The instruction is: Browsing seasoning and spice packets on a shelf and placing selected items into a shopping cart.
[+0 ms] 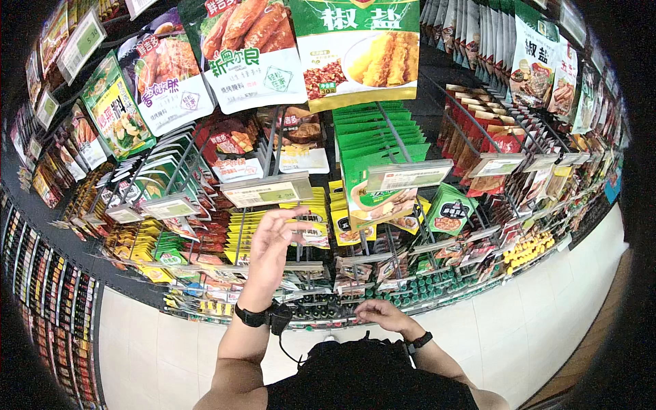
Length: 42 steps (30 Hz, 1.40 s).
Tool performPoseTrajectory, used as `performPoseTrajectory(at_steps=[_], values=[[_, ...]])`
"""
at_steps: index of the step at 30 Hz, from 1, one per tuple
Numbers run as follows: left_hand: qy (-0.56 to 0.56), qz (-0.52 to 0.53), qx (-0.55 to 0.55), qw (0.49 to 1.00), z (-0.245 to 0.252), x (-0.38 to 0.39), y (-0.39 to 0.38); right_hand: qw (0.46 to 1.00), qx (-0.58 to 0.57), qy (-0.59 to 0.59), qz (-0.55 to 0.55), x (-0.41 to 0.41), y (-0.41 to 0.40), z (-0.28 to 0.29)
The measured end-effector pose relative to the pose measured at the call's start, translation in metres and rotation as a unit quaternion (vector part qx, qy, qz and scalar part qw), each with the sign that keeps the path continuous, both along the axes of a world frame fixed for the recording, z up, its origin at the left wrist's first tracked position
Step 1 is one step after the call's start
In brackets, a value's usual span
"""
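Observation:
My left hand [271, 238] is raised before the hanging seasoning packets, its fingers spread and slightly bent. Nothing is in it. Yellow packets [313, 233] hang just past its fingertips; whether they touch cannot be told. Above them juts a price tag holder [266, 190] on a hook. My right hand [382, 313] is lower, in front of my body, loosely curled with the thumb apart and nothing visible in it. Beyond it are green-capped bottles [415, 289] on a low shelf. Green packets [379, 197] hang between and above the two hands.
Large white-and-green packets [359, 56] hang at the top, close to the camera. Metal hooks with tags [410, 175] stick out towards me. Red packets [492, 141] hang at the right, with yellow-capped items [528, 251] lower down. Another stocked shelf [56, 287] is at left, above pale floor tiles [138, 338].

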<state>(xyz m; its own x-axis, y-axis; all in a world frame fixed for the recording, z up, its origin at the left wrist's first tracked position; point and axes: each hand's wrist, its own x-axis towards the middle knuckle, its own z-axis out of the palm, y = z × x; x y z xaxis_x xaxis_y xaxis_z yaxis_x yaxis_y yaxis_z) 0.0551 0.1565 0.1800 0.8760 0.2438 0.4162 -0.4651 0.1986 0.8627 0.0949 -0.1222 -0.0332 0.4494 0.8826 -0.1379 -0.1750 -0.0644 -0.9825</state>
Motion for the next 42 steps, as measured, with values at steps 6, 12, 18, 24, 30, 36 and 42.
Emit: performPoseTrajectory(at_steps=[6,12,18,24,30,36,42], values=[[0.020,-0.234,0.265,0.935,-0.008,-0.034,-0.020,0.999,-0.021,-0.026,-0.009,-0.003,0.006,0.006],[0.026,-0.396,0.490,0.776,-0.036,-0.042,-0.037,0.992,-0.029,-0.120,-0.003,-0.014,0.015,0.013],[0.005,-0.489,0.471,0.734,-0.078,-0.041,-0.049,0.989,-0.061,-0.111,-0.078,-0.043,0.022,0.009],[0.038,-0.569,0.468,0.675,-0.130,-0.043,-0.071,0.973,-0.094,-0.105,-0.183,-0.087,0.017,-0.040],[-0.025,-0.620,0.542,0.567,-0.149,-0.050,-0.085,0.945,-0.078,-0.074,-0.309,-0.134,0.013,-0.033],[0.007,-0.586,0.577,0.569,-0.126,-0.068,-0.095,0.928,-0.102,-0.167,-0.318,-0.146,0.012,-0.028],[0.017,-0.580,0.582,0.570,-0.123,-0.109,-0.130,0.915,-0.130,-0.210,-0.320,-0.181,-0.021,-0.019]])
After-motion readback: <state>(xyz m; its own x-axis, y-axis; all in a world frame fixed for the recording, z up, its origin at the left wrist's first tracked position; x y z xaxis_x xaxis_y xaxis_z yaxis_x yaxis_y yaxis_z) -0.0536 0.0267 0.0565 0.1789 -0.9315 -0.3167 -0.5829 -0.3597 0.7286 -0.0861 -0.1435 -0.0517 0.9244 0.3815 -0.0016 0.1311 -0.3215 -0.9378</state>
